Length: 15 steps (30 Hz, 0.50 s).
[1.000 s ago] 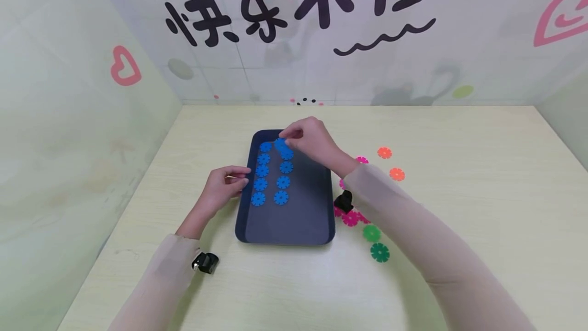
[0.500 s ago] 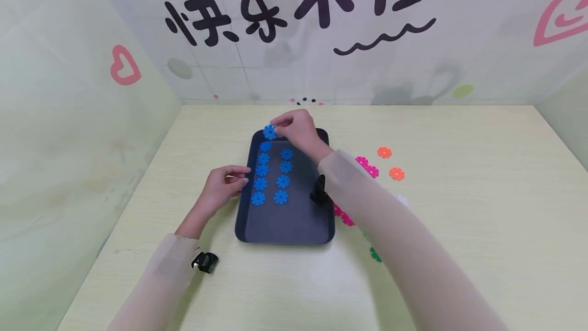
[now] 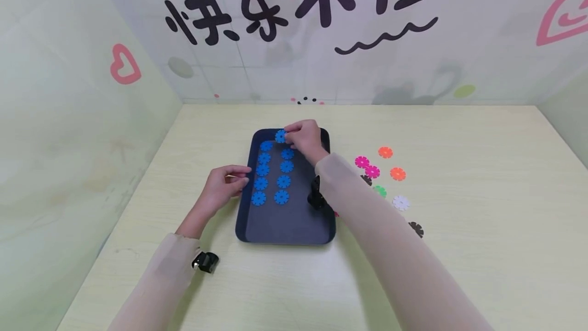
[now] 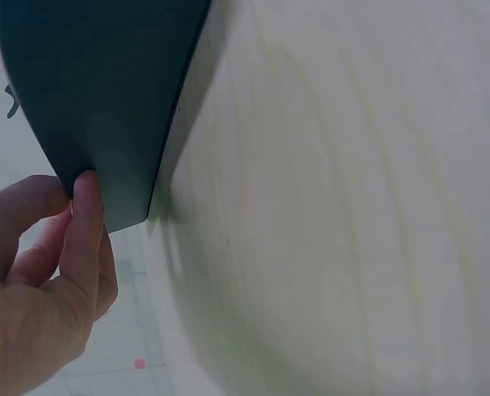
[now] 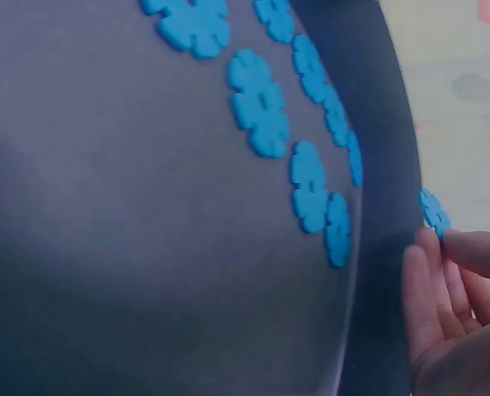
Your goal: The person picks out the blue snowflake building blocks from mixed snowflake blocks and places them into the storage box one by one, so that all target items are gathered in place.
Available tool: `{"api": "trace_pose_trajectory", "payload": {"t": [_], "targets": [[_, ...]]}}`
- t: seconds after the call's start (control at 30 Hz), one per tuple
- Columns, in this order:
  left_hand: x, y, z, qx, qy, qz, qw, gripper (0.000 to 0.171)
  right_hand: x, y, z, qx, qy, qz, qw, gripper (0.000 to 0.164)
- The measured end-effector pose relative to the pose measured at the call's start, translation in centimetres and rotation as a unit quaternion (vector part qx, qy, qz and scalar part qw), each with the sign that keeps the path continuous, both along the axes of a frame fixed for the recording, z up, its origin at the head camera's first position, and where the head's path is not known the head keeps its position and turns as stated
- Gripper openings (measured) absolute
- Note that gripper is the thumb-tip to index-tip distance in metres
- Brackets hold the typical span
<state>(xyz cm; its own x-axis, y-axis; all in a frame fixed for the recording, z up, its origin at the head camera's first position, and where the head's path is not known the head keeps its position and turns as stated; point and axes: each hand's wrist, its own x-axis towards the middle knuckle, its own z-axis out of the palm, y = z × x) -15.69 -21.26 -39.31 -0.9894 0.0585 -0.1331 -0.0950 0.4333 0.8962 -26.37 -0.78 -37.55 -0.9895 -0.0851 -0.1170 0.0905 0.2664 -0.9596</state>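
A dark tray lies on the table with two columns of blue notched snowflake discs along its left part. My left hand pinches the tray's left rim; the left wrist view shows the thumb and fingers at the edge of the outer wall. Above the tray's far end, my right hand pinches one blue snowflake disc by its edge. In the right wrist view this held disc stands tilted over the far rim, apart from the discs lying in the tray.
To the right of the tray lie loose discs: orange, pink, green, white and dark. The right sleeve hides part of this area. A printed wall stands behind the table.
The right hand with its blue disc first went left to the tray's far-left corner, then came back right and a little nearer. The left hand and the tray stay put.
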Motion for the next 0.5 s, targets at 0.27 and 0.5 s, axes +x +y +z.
{"api": "trace_pose_trajectory", "payload": {"t": [0.27, 0.5], "targets": [[0.04, 0.0, 0.05, 0.0, 0.003, 0.001, 1.0, 0.029, -0.03, -0.06, -0.56, 0.024, -0.045, -0.032, 0.998, 0.015], [0.07, 0.03, 0.09, 0.0, 0.001, 0.002, 1.0, 0.029, -0.09, 0.12, -0.77, 0.044, -0.063, -0.044, 0.996, 0.015]]}}
